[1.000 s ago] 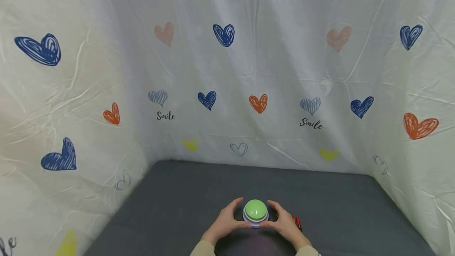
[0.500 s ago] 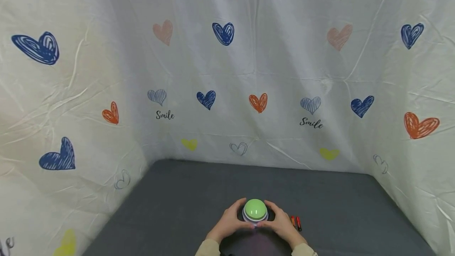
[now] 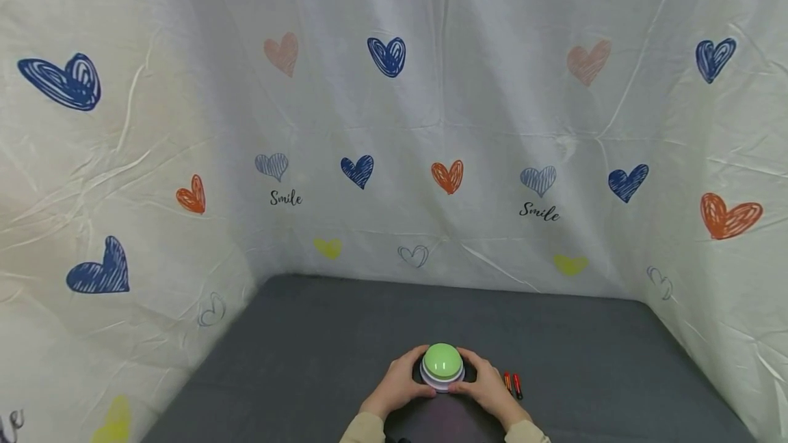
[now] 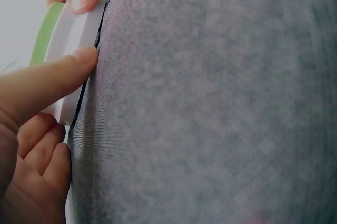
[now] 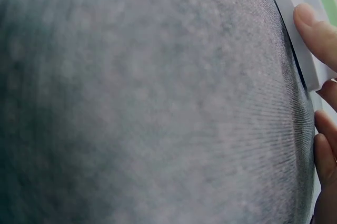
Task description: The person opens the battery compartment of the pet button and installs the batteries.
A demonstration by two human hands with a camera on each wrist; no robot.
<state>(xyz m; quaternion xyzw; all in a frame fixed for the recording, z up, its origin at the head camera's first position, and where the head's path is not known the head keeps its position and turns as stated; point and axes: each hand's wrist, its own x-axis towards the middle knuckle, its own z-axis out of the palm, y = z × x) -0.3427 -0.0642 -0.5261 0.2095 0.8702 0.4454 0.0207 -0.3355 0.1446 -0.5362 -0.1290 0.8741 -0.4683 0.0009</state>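
A round push button with a glossy green dome and a white base (image 3: 443,362) sits on the dark grey tabletop near the front. My left hand (image 3: 397,383) grips its left side, thumb at the near edge of the base and fingers curving round behind. On the other side my right hand (image 3: 485,383) holds it in a mirrored way. In the left wrist view the left thumb (image 4: 63,76) presses on the white rim, and the base lies against the grey cloth. The right wrist view shows the right thumb (image 5: 318,31) on the rim too.
Two small red-and-black batteries (image 3: 517,386) lie side by side just right of my right hand. Grey cloth (image 3: 308,333) covers the table. A white curtain (image 3: 394,108) printed with hearts encloses the back and both sides.
Both hands have drawn slightly closer together round the button. The right hand has shifted a little left, so the batteries show more fully. The button has stayed nearly in place.
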